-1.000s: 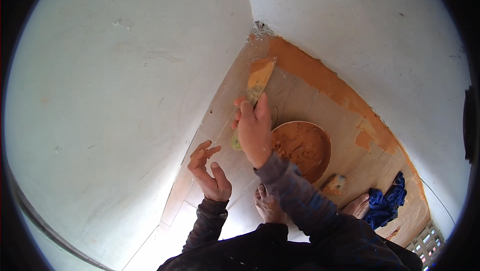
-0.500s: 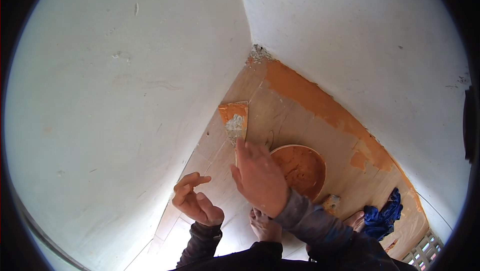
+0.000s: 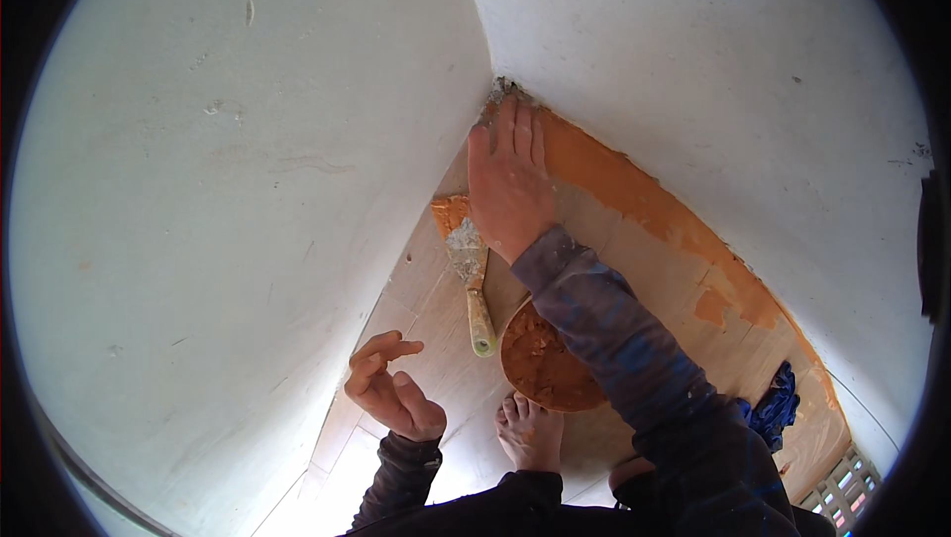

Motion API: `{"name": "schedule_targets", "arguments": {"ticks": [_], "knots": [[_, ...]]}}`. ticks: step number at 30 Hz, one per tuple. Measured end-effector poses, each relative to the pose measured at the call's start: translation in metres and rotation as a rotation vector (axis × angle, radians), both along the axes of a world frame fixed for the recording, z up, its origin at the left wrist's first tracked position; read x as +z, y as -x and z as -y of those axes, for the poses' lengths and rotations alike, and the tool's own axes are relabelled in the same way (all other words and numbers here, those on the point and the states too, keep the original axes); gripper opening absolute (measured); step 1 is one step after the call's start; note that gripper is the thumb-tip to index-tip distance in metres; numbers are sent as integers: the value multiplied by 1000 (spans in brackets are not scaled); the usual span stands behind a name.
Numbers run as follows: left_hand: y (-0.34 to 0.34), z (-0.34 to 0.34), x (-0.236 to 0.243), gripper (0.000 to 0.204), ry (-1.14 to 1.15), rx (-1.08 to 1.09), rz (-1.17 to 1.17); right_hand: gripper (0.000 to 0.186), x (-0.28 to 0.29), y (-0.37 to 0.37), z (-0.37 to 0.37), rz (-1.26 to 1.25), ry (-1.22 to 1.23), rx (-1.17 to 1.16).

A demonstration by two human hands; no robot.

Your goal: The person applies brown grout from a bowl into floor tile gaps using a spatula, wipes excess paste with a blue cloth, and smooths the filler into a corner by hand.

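Observation:
My right hand [image 3: 512, 180] stretches to the far corner where the two walls meet the floor. Its fingers are extended over the crumbly grey debris [image 3: 501, 88] there, and the fingertips are partly hard to make out. Nothing shows in its grasp. My left hand [image 3: 394, 388] hovers near the left wall with fingers loosely curled and apart, empty. Between the hands lies a putty knife [image 3: 467, 245], its wide blade smeared with orange and grey, its pale handle toward me. A round bucket [image 3: 504, 354] of thick orange paste [image 3: 545, 364] stands beside it, partly covered by my right forearm.
Pale walls [image 3: 248, 190] rise on both sides of the wood-look tiled floor [image 3: 436, 309]. An orange coated strip [image 3: 624, 185] follows the right wall [image 3: 713, 71]. My bare foot [image 3: 530, 435] is just below the bucket. A dark blue cloth [image 3: 775, 408] lies at the right, near a lattice panel [image 3: 842, 487].
My right hand has moved from above the putty knife's handle to the far corner, uncovering the handle. The bucket sits farther left and nearer. My left hand has hardly moved.

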State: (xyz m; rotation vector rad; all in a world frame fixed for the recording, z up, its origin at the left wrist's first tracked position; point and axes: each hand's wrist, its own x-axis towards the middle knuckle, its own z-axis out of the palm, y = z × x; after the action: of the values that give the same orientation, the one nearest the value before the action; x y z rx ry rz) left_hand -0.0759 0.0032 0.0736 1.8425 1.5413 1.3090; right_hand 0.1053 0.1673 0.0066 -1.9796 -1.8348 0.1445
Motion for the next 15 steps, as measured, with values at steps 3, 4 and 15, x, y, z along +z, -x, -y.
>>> {"name": "schedule_targets", "arguments": {"ticks": [3, 4, 15], "knots": [[0, -2, 0, 29, 4, -13, 13, 30, 0, -3, -4, -69, -7, 23], [-1, -3, 0, 29, 7, -11, 15, 29, 4, -6, -5, -124, -8, 9], [-4, 1, 0, 29, 60, -36, 62, 23, 20, -30, -2, -505, 59, 249]]}}
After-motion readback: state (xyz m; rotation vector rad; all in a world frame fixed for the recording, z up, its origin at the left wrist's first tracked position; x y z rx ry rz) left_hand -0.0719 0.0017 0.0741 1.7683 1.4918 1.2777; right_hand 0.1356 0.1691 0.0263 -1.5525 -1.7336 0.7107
